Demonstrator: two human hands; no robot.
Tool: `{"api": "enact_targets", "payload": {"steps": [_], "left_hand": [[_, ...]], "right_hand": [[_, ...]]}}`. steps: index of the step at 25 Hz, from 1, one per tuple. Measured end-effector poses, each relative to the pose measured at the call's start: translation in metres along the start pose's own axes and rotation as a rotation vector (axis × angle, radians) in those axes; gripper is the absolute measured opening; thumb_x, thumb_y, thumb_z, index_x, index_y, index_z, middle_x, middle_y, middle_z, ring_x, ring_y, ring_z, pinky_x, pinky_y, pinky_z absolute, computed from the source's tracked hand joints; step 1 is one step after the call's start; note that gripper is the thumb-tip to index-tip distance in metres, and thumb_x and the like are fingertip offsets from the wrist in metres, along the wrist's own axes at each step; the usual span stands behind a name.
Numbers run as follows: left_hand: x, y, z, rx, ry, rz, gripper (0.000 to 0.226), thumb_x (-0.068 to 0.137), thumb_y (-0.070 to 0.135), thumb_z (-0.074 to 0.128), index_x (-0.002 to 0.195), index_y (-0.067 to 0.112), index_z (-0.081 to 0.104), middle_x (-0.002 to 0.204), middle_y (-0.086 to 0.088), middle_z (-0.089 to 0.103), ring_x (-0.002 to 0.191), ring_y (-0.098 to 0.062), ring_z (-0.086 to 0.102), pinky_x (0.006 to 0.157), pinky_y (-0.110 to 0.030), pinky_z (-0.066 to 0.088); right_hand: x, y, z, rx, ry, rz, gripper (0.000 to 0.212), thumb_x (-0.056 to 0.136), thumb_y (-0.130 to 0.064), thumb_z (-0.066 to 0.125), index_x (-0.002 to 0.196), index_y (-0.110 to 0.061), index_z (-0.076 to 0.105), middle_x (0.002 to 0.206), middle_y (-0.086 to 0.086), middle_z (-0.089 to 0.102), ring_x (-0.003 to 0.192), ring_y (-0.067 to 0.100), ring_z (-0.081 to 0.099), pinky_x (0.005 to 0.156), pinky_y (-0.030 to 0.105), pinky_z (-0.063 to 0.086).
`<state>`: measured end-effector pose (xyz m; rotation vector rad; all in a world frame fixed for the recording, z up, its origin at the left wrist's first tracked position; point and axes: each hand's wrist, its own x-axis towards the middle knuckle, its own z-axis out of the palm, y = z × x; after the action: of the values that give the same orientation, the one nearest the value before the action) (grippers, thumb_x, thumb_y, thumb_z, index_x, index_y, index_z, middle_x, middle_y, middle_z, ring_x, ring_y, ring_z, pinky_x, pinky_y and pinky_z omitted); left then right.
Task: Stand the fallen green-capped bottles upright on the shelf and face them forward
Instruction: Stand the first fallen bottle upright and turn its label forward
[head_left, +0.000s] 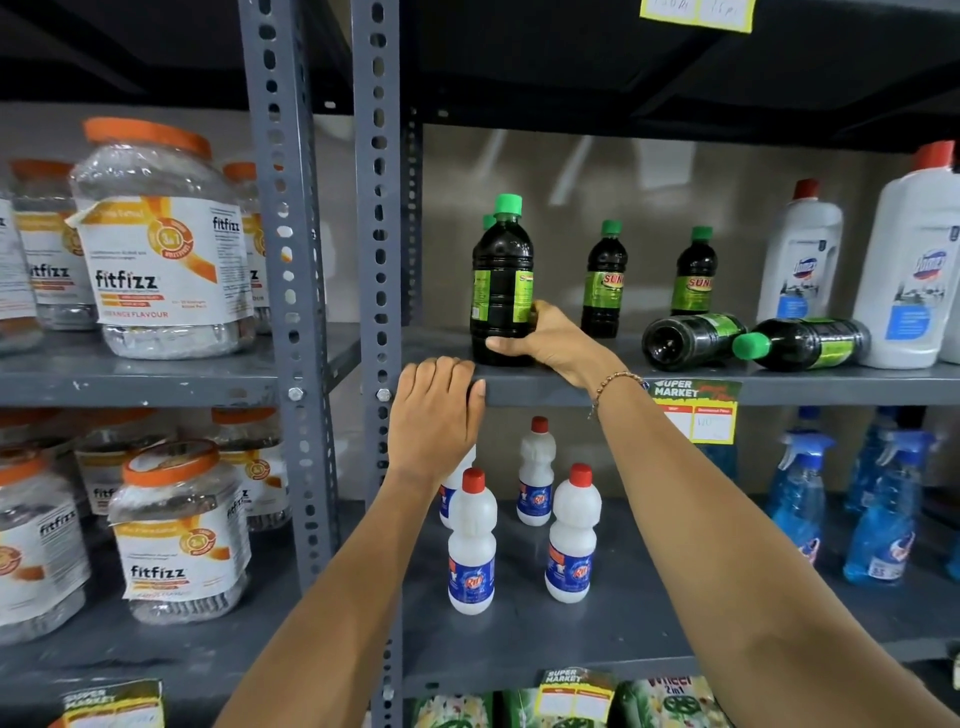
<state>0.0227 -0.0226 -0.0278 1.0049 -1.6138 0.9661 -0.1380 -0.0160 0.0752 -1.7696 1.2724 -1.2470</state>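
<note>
A dark green-capped bottle (501, 280) stands upright at the front left of the grey middle shelf (810, 384), its label turned sideways. My right hand (545, 338) grips its lower part. Behind it a second green cap just shows. Two smaller green-capped bottles (605, 280) (694, 273) stand upright further back, labels forward. Two more lie on their sides to the right: one (691, 340) with its base toward me, one (810, 345) with its cap pointing left. My left hand (436, 410) rests curled over the shelf's front edge, holding no bottle.
White red-capped bottles (800, 254) (919, 265) stand at the right of the same shelf, touching the fallen bottle. The slotted upright post (376, 208) bounds the shelf's left. Small white bottles (470, 545) and blue spray bottles (800, 493) stand below; jars (161, 244) fill the left bay.
</note>
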Motion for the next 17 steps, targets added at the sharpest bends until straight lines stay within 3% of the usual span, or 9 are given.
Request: {"api": "enact_targets", "payload": {"steps": [3, 7, 12, 17], "left_hand": [[-0.0007, 0.0013, -0.0004, 0.001, 0.007, -0.010, 0.034, 0.098, 0.031, 0.038, 0.100, 0.008, 0.064, 0.094, -0.009, 0.067, 0.085, -0.026, 0.061, 0.083, -0.035, 0.036], [-0.0001, 0.0023, -0.0005, -0.007, -0.011, -0.030, 0.035, 0.098, 0.031, 0.036, 0.100, 0.008, 0.063, 0.095, -0.008, 0.066, 0.086, -0.026, 0.059, 0.084, -0.036, 0.037], [-0.0005, 0.0034, -0.0016, -0.014, -0.057, -0.050, 0.038, 0.099, 0.033, 0.034, 0.102, 0.009, 0.064, 0.098, -0.008, 0.067, 0.089, -0.026, 0.060, 0.087, -0.036, 0.037], [-0.0001, 0.0026, -0.0024, -0.020, -0.066, -0.054, 0.037, 0.099, 0.033, 0.035, 0.102, 0.010, 0.064, 0.098, -0.007, 0.067, 0.090, -0.025, 0.060, 0.088, -0.035, 0.036]], "right_hand": [[0.0037, 0.0041, -0.0020, 0.040, 0.036, 0.008, 0.064, 0.071, -0.002, 0.079, 0.125, -0.009, 0.044, 0.119, 0.004, 0.062, 0.113, 0.019, 0.059, 0.103, 0.035, 0.045], [0.0017, 0.0043, 0.0030, -0.123, 0.106, -0.015, 0.091, 0.069, -0.022, 0.084, 0.138, -0.009, 0.025, 0.120, -0.001, 0.053, 0.113, 0.014, 0.051, 0.101, 0.031, 0.042], [0.0052, 0.0042, -0.0003, -0.050, 0.069, 0.016, 0.093, 0.074, -0.007, 0.078, 0.144, -0.005, 0.017, 0.128, 0.003, 0.051, 0.116, 0.017, 0.051, 0.102, 0.030, 0.041], [0.0070, 0.0059, 0.0028, -0.125, 0.067, 0.016, 0.104, 0.063, -0.032, 0.086, 0.141, -0.012, 0.021, 0.134, 0.004, 0.048, 0.123, 0.018, 0.048, 0.107, 0.035, 0.039]]}}
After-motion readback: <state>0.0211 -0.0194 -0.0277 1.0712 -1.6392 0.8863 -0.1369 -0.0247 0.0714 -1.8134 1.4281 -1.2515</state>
